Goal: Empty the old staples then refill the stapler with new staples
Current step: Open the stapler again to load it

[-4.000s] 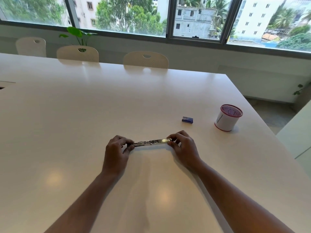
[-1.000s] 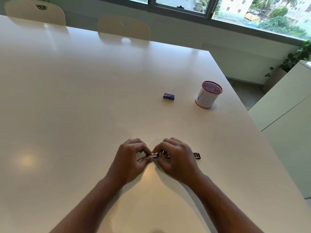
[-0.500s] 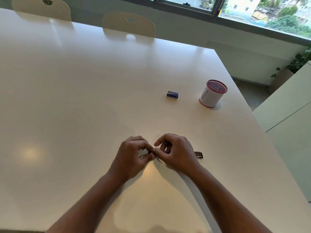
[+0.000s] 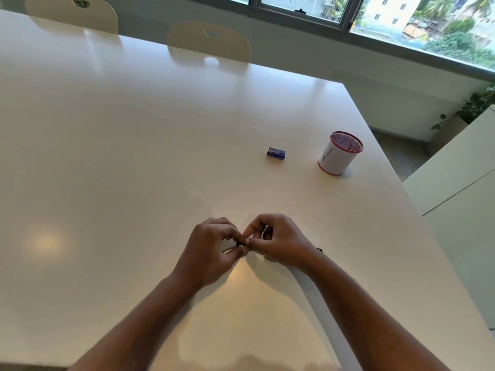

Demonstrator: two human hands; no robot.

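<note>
Metal stapler (image 4: pixel 242 245) between both hands (pinched)

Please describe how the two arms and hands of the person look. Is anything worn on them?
Both forearms are bare: no sleeves reach into view. The left hand and the right hand wear no gloves, and no rings or watch can be seen. No marks show on either one.
</note>
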